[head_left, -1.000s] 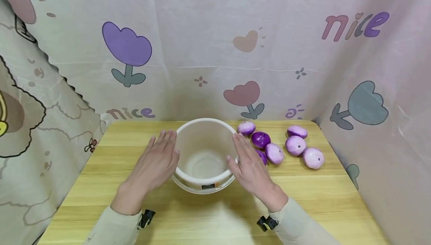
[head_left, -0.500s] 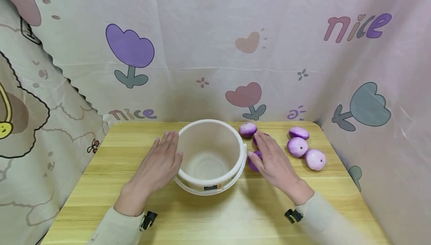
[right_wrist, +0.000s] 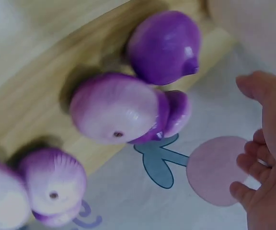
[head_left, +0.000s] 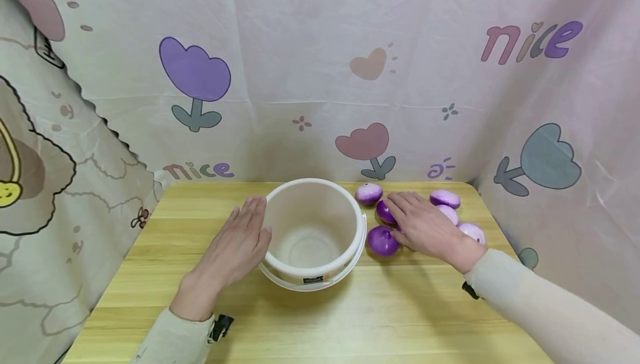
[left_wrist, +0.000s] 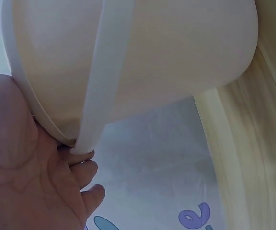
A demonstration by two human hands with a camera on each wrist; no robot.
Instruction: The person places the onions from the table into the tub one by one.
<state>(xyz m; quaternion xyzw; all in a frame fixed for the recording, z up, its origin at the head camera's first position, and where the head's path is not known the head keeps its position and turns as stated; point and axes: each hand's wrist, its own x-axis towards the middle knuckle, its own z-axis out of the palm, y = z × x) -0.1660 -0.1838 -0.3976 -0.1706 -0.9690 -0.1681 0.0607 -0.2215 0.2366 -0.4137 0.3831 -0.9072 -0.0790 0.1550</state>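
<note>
A white bucket (head_left: 314, 271) stands upright on the table, its handle (left_wrist: 107, 72) hanging down against the wall. My left hand (head_left: 232, 250) rests at the left rim with fingers fairly straight; in the left wrist view the palm lies along the rim and several fingers show past the handle. Over the cluster of purple onions, right of the bucket, hovers my right hand (head_left: 425, 228), partly covering them. Nearest its thumb is a dark onion (head_left: 383, 240). The right wrist view shows the hand apart from a pale onion (right_wrist: 116, 108), thumb spread and nothing held.
More onions sit behind and to the right, among them one by the bucket's back right (head_left: 369, 193) and one near the far edge (head_left: 445, 198). The wooden table (head_left: 320, 330) ends at a patterned cloth backdrop (head_left: 280, 147).
My right hand has left the bucket's right rim and moved right, over the onions. My left hand stays at the left rim, and the bucket stands in the same place.
</note>
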